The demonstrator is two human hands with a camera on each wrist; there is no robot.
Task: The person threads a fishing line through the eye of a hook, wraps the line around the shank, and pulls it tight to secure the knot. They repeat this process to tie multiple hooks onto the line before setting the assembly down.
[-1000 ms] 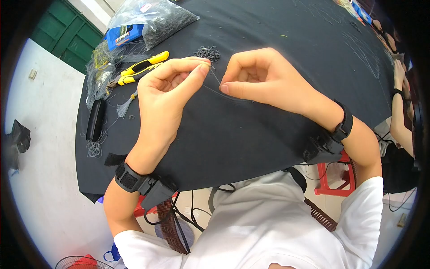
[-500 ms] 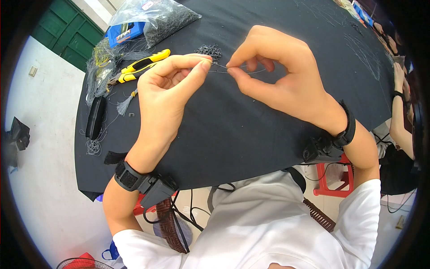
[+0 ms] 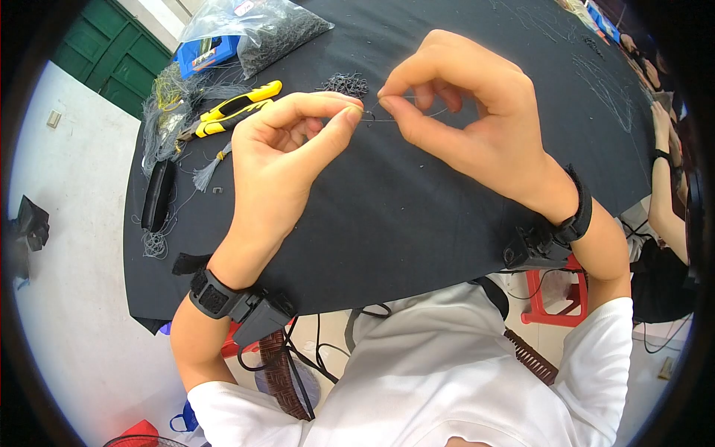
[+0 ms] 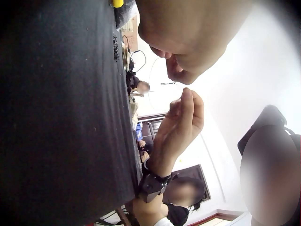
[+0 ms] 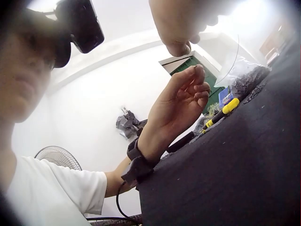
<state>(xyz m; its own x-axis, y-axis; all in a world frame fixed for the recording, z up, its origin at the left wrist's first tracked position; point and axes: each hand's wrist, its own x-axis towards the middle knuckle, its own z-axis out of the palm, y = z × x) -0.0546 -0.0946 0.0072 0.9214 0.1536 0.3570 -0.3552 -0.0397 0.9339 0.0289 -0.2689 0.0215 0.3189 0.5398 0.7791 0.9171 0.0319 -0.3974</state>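
Observation:
Over the black table, my left hand pinches a small dark fishing hook between thumb and forefinger; its bend shows just beyond the fingertips. Thin clear fishing line runs from there toward my right hand, whose thumb and forefinger pinch it. The two sets of fingertips are a short way apart. In the right wrist view a loose length of line curves down past the hands. On the cloth behind my left fingertips lies a pile of dark hooks.
Yellow-and-black pliers lie left of my hands, near a tied bundle of line and a black tray. A clear bag of dark pieces and a blue box stand at the back. Loose strands lie at far right.
My right hand has risen and turned, its fingertips now level with the left ones. My left hand has shifted slightly right, and the hook's bend now shows past its fingertips.

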